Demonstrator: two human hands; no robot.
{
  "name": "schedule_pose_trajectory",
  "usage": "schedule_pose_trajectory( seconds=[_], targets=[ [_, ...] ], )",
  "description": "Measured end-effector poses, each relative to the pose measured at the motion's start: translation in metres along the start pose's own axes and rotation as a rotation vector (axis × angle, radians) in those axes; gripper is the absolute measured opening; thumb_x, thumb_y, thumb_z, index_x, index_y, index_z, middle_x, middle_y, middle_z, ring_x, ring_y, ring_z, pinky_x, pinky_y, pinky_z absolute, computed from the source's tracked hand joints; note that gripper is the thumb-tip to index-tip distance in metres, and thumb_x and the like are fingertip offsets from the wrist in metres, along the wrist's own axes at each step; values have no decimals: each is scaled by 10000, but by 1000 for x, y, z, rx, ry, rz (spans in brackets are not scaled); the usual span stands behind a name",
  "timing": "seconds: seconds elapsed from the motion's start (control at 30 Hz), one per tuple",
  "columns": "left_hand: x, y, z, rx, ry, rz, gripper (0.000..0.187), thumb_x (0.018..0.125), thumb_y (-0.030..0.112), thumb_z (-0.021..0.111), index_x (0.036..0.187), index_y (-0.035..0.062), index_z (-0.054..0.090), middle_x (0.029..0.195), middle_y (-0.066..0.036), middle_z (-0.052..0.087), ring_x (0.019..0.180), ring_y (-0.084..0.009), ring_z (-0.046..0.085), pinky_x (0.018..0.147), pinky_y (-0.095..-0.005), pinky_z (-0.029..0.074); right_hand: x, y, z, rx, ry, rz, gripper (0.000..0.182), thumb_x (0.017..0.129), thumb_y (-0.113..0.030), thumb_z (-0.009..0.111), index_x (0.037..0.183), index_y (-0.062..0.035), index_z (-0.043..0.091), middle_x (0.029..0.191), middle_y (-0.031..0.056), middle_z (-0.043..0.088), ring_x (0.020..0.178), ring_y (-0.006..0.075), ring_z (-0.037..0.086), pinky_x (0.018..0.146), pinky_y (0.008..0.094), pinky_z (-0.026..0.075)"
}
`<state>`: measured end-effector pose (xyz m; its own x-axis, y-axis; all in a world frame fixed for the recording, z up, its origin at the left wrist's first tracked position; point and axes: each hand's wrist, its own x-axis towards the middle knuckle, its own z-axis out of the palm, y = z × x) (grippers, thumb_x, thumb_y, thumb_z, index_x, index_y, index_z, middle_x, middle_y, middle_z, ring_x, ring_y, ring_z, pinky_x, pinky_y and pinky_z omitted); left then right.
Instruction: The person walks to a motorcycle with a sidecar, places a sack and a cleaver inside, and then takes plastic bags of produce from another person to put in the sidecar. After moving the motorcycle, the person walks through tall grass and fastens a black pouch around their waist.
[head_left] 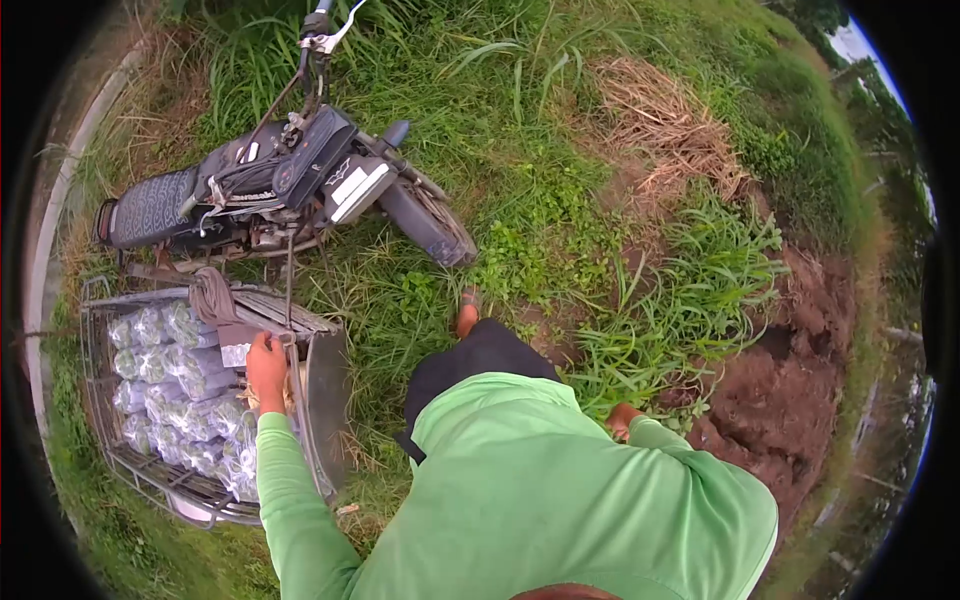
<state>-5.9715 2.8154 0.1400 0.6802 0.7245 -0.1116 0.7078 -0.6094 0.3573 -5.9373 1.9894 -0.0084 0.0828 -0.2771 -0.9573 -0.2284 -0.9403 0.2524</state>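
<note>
The left hand (266,372) reaches over the cargo sidecar (328,395), its grip indeterminable, beside a grey cloth (213,298) draped at the motorcycle (285,175) side, near plastic-wrapped bundles (165,375). The right hand (622,418), grip likewise unclear, hangs above grass (660,340).

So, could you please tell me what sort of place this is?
Probably a rural roadside or field edge: grass covers much of the ground, a motorcycle stands on it, and a pale strip like a road edge curves along the picture's left side.
</note>
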Motion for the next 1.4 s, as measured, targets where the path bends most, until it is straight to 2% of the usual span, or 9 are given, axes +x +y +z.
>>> schedule_pose_trajectory(
  seconds=[0.07, 0.2, 0.33, 0.43, 0.9, 0.97, 1.13, 1.33, 1.4],
  targets=[
    [2, -10, 6, -41, 21, 47, 342, 930, 250, 599, 1144, -5, 677, 1027, -230, 725, 968, -401, 693, 850, -459, 531, 33, 59, 52, 157, -54, 23, 268, 928, -221, 640, 1134, -77, 733, 830, 140, 729, 675, 228, 706, 620, 482, 555],
    [5, -21, 12, -55, -15, 82, 334, 935, 246, 617, 1159, 2, 652, 993, -203, 734, 932, -379, 703, 822, -459, 538, 3, 51, 62, 715, -40, -112, 153, 926, -231, 631, 843, -102, 627, 755, 32, 645, 583, 178, 586, 538, 378, 516],
    [14, -35, 21, -154, -9, 106, 384, 926, 267, 669, 1129, -59, 643, 969, -222, 728, 902, -349, 707, 817, -432, 538, 6, 0, 12, -467, 683, -811, 128, 905, -212, 639, 909, -86, 659, 790, 28, 660, 631, 185, 600, 562, 366, 523],
    [14, -39, 23, -183, 5, 91, 433, 935, 308, 681, 1134, -75, 637, 974, -231, 722, 890, -355, 697, 822, -429, 531, -104, -61, -33, 769, 391, -393, 192, 921, -227, 643, 1019, -70, 694, 853, 40, 685, 674, 190, 626, 597, 343, 536],
    [15, -38, 22, -275, 46, 68, 480, 921, 335, 694, 1102, -104, 632, 1015, -263, 703, 958, -361, 686, 871, -433, 518, -39, 30, -32, -32, 400, -448, 305, 805, -163, 698, 1102, -91, 695, 948, 87, 738, 760, 278, 716, 683, 406, 591],
    [17, -39, 23, -258, 39, 55, 487, 920, 335, 695, 1115, -106, 626, 1028, -265, 699, 966, -356, 684, 876, -428, 516, -37, 42, -23, 233, 350, -310, 277, 771, -142, 704, 1043, -89, 692, 955, 86, 734, 777, 295, 719, 692, 413, 591],
    [14, -37, 21, -232, 37, 32, 512, 913, 330, 696, 1164, -106, 601, 1088, -282, 684, 1006, -381, 671, 908, -434, 504, -12, 67, -11, -163, 326, -469, 310, 903, -268, 686, 1097, -27, 699, 884, 99, 721, 702, 258, 722, 531, 407, 566],
    [17, -44, 25, -172, 62, 8, 551, 903, 326, 696, 1223, -106, 574, 1220, -300, 639, 1136, -420, 618, 998, -449, 459, -57, 44, -13, 575, 202, -240, 168, 911, -120, 627, 1052, -46, 683, 992, 78, 729, 808, 218, 733, 640, 355, 618],
    [18, -41, 21, -147, 37, -14, 558, 902, 324, 698, 1236, -105, 568, 1237, -299, 631, 1154, -423, 605, 1011, -451, 449, -52, 42, -16, 351, 277, -337, 183, 942, -119, 589, 1079, -46, 685, 997, 68, 729, 795, 199, 731, 656, 361, 618]
  ],
)
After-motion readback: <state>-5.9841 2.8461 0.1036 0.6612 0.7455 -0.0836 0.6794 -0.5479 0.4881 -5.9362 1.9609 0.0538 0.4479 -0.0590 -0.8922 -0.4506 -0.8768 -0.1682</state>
